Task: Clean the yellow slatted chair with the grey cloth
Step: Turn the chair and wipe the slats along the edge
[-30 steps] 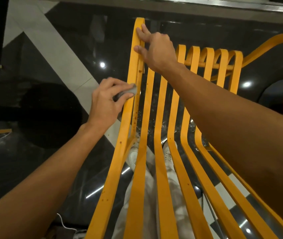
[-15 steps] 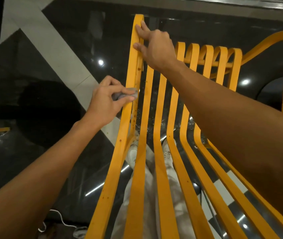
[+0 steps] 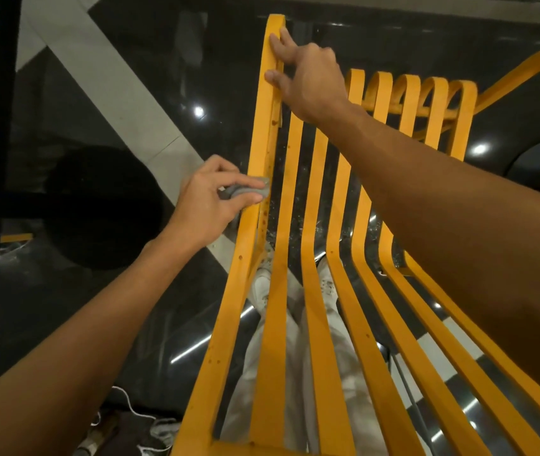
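My left grip (image 3: 209,195) holds the cloth (image 3: 245,191) against the leftmost rail of the chair (image 3: 225,324); my right grip (image 3: 308,80) holds that rail farther up.

Grey cloth (image 3: 248,191) mostly inside left hand (image 3: 207,200).
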A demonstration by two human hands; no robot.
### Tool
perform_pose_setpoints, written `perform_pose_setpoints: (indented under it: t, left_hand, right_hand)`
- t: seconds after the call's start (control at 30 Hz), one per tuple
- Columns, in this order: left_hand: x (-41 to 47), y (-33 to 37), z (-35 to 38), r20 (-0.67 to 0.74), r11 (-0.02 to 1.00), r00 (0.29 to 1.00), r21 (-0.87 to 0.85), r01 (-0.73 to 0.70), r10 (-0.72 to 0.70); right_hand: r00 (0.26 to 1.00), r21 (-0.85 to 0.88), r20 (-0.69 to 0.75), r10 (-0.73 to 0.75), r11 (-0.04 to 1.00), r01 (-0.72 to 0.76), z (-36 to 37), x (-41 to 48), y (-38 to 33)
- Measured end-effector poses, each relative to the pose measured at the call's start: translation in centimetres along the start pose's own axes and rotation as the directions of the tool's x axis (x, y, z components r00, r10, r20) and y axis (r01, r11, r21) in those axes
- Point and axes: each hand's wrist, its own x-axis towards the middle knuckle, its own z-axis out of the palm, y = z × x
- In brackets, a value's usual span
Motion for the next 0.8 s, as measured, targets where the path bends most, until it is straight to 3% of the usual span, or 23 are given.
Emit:
perform_pose_setpoints:
  t: [0.2, 0.43, 0.67, 0.8]
  left_hand:
    - [-5.7, 0.2, -1.7, 0.179, 0.996, 0.982, -0.071, -0.049, 0.061]
    - [-1.2, -0.7, 0.4, -0.060, 0.999, 0.998, -0.034, -0.010, 0.008]
    - [-7.3, -0.3, -1.5, 0.156, 0.993, 0.984, -0.090, -0.074, 0.088]
    - [-4.4, -0.6, -0.4, 0.051, 0.998, 0.997, -0.039, -0.053, 0.055]
  right_hand:
    - [1.000, -0.001, 0.008, 0.011, 1.000, -0.011, -0.1, -0.2, -0.3]
    - [1.000, -0.007, 0.011, 0.019, 1.000, -0.019, 0.1, 0.0, -0.3]
    - [1.000, -0.026, 0.005, 0.029, 0.999, -0.029, -0.2, -0.4, -0.5]
    - [1.000, -0.008, 0.003, 0.024, 1.000, -0.024, -0.1, -0.3, -0.7]
